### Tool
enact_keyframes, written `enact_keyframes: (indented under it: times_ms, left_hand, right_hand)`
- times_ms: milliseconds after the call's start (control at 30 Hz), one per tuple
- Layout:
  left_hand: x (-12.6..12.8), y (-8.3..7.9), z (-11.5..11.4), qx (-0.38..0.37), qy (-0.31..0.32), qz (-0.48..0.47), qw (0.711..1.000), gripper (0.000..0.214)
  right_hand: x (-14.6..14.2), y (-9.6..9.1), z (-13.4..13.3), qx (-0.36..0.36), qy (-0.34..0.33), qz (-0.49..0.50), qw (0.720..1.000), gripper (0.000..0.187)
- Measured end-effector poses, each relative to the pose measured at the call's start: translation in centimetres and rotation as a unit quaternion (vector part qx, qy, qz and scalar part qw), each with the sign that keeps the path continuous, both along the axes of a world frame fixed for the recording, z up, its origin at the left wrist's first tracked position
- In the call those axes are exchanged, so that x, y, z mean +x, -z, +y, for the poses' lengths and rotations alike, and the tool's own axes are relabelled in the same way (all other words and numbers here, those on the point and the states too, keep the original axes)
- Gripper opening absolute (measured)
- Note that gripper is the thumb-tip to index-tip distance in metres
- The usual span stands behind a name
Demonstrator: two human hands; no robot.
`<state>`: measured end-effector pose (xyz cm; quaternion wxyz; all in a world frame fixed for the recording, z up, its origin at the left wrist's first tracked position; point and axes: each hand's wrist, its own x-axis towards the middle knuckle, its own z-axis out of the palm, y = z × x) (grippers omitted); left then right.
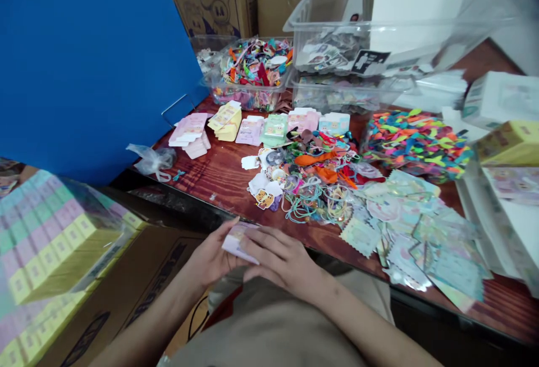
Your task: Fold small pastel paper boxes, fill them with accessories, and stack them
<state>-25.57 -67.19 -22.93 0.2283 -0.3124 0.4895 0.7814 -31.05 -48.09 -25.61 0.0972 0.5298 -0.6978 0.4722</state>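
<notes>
Both my hands are held low, just in front of the table's near edge. Between them is a small pale pink card box (236, 242), held flat. My left hand (210, 256) grips its left end, and my right hand (280, 253) lies over its top and right side, hiding most of it. Nearest my hands on the wooden table (210, 182) lies a tangle of thin elastic hair ties (309, 201). Beyond them stand several small stacks of flat pastel card boxes (250, 131). Loose printed glittery cards (415, 238) are spread to the right.
A clear bin of colourful hair clips (252, 69) and a heap of bright ribbon bows (415, 145) stand on the table. Further clear bins stand at the back. A blue board (88, 64) rises at left, above a shrink-wrapped block of boxes (50, 238) on a cardboard carton.
</notes>
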Motion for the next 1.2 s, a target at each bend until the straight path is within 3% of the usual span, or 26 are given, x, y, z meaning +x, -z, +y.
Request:
enact_keyframes:
  times_ms: [67, 133, 233, 333, 467, 567, 667, 733, 767, 867, 967, 1067, 1133, 1200]
  left_hand:
    - [0.2, 0.2, -0.8, 0.01, -0.035, 0.031, 0.999, 0.043]
    - [0.2, 0.5, -1.5, -0.008, -0.068, 0.067, 0.995, 0.046]
    - [0.1, 1.1, -2.1, -0.028, -0.086, 0.07, 0.993, 0.052]
    - [-0.1, 1.7, -2.1, -0.059, -0.094, 0.07, 0.991, 0.064]
    - [-0.4, 2.4, -1.3, -0.184, -0.1, 0.109, 0.972, 0.065]
    - [-0.8, 2.6, -0.3, -0.332, -0.048, 0.165, 0.927, 0.059]
    - [-1.2, 2.3, 1.6, -0.466, 0.083, 0.188, 0.861, 0.083]
    - [-1.4, 2.0, 3.4, -0.524, 0.169, 0.202, 0.81, 0.101]
    - [-1.4, 2.0, 4.5, -0.542, 0.198, 0.216, 0.787, 0.1]
    - [-1.4, 2.2, 7.4, -0.572, 0.236, 0.262, 0.741, 0.073]
    - [-1.5, 2.7, 9.5, -0.564, 0.248, 0.304, 0.727, 0.063]
    - [-2.0, 3.0, 10.5, -0.528, 0.255, 0.354, 0.729, 0.071]
    - [-2.3, 3.1, 10.9, -0.508, 0.259, 0.382, 0.727, 0.073]
    - [-2.4, 3.1, 11.2, -0.502, 0.264, 0.396, 0.722, 0.073]
  right_hand:
    - [-1.7, -0.1, -0.7, -0.006, 0.007, -0.04, 0.999, 0.045]
    - [-4.0, 0.4, -1.4, 0.031, 0.123, -0.06, 0.99, 0.038]
    - [-7.4, 1.9, -2.2, 0.18, 0.291, -0.018, 0.939, 0.032]
    - [-9.2, 3.4, -2.3, 0.248, 0.309, 0.03, 0.918, 0.023]
    - [-9.4, 3.6, -1.4, 0.161, 0.277, -0.021, 0.947, 0.02]
    - [-8.4, 2.7, -0.1, 0.042, 0.259, -0.203, 0.943, 0.023]
    - [-6.4, 1.5, 1.5, -0.044, 0.222, -0.342, 0.912, 0.024]
    - [-4.5, 0.6, 2.7, -0.018, 0.183, -0.329, 0.926, 0.021]
    - [-3.6, 0.2, 3.2, 0.018, 0.171, -0.295, 0.94, 0.021]
    - [-1.2, -0.7, 5.1, 0.109, 0.179, -0.201, 0.957, 0.027]
    - [-0.6, -0.7, 7.7, 0.066, 0.226, -0.222, 0.946, 0.028]
    - [-1.5, 0.6, 11.3, 0.051, 0.345, -0.209, 0.913, 0.026]
    - [-2.3, 1.7, 13.5, 0.125, 0.436, -0.146, 0.879, 0.029]
    - [-2.6, 2.7, 14.9, 0.227, 0.478, -0.082, 0.845, 0.034]
